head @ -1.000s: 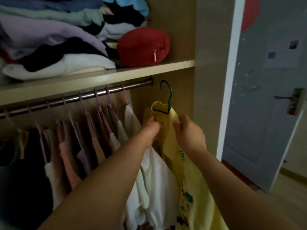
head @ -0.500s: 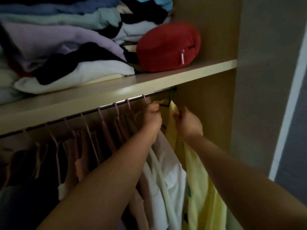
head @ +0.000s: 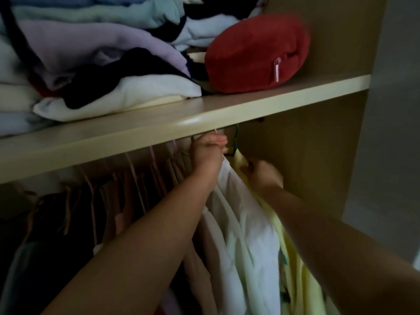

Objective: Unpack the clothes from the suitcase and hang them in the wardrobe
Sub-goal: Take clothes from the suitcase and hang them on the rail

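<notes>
A yellow shirt [head: 302, 278] hangs on a green hanger [head: 237, 139] at the right end of the wardrobe, its hook reaching up behind the shelf edge where the rail is hidden. My left hand [head: 208, 153] is raised just under the shelf, fingers curled round a hanger neck beside the green one; which one it grips is unclear. My right hand [head: 261, 172] pinches the yellow shirt's shoulder just below the hanger. A white garment [head: 241, 235] hangs directly to the left of the yellow shirt.
A beige shelf [head: 204, 114] crosses the view above my hands, with folded clothes [head: 95, 55] and a red pouch [head: 256, 53] on it. Several garments on pink hangers [head: 152, 153] fill the rail leftward. The wardrobe side wall [head: 318, 155] stands close on the right.
The view has closed in and tilted so the shelf edge hides the rail. Both hands rose with the yellow shirt; the green hook now reaches up behind the shelf edge. The right hand dropped slightly.
</notes>
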The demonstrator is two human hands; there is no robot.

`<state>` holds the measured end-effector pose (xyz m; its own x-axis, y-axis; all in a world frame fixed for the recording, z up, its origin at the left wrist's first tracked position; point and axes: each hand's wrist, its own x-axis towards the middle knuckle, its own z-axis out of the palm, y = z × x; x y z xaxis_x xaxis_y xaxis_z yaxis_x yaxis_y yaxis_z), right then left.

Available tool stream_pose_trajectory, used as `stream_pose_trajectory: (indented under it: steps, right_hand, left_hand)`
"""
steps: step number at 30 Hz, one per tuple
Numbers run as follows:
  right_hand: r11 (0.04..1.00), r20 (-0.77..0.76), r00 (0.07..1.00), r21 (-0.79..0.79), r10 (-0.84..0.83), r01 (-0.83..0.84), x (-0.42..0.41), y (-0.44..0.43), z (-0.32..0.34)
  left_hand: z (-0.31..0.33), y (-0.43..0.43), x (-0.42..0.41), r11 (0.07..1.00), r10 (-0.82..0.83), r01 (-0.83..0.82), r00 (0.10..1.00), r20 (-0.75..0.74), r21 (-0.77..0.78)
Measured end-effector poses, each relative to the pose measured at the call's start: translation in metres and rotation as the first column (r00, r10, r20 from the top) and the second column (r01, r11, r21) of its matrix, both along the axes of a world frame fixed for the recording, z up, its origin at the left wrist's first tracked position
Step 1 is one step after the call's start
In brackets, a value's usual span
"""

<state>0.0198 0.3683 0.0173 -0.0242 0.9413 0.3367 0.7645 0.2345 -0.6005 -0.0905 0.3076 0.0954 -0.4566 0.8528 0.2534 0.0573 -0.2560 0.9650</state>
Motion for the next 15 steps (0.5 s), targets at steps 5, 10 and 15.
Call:
stream_pose_trajectory:
  steps: [5, 10, 15]
  right_hand:
    - [1.0, 0.053, 0.998, 0.016, -0.018, 0.018, 0.008, -0.012, -0.004]
    - [0.972, 0.029, 0.99, 0.198, -0.137, 0.129, 0.027, -0.043, 0.0]
    - [0.94, 0.016, 0.976, 0.276, -0.215, 0.203, 0.045, -0.086, -0.009]
  left_hand:
    - [-0.011, -0.006, 0.007, 0.999, -0.019, 0.019, 1.0, -0.021, 0.039]
    - [-0.025, -0.011, 0.024, 0.992, -0.072, 0.078, 0.995, -0.062, 0.094]
    - [-0.041, -0.033, 0.047, 0.987, -0.122, 0.132, 0.987, -0.104, 0.096]
